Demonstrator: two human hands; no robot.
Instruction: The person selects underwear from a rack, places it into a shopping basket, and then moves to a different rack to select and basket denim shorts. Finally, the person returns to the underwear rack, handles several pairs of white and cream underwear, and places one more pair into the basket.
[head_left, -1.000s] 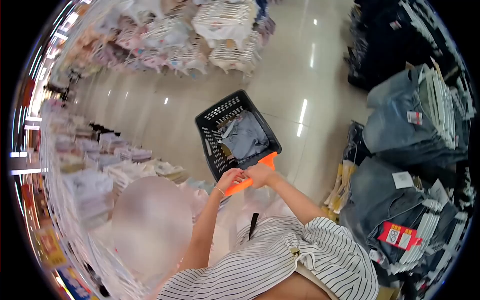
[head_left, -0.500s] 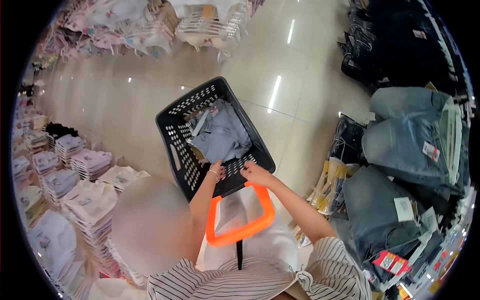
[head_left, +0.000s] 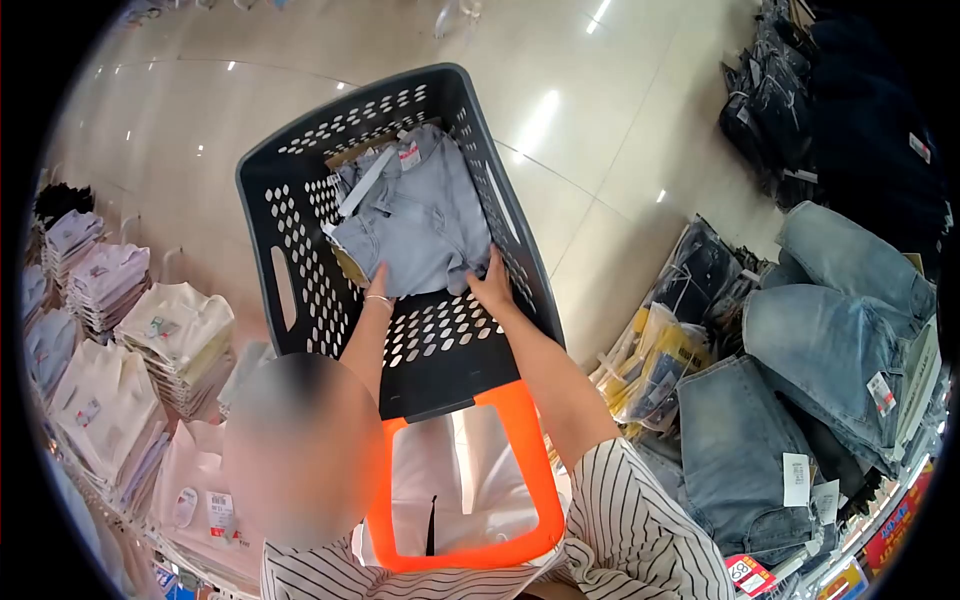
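**Left hand [head_left: 379,289] and right hand [head_left: 491,287] move deeper into the black basket [head_left: 440,385], reaching the denim garment [head_left: 415,225]**

The right hand, thumb and fingers parted, touches the garment's lower right corner; the left meets its lower left edge, fingers partly hidden. I cannot tell whether either grips. The garment lies inside the basket, whose orange handle [head_left: 545,500] points bodyward. Pale clothing stacks [head_left: 180,325] stand left, jeans [head_left: 740,440] right.
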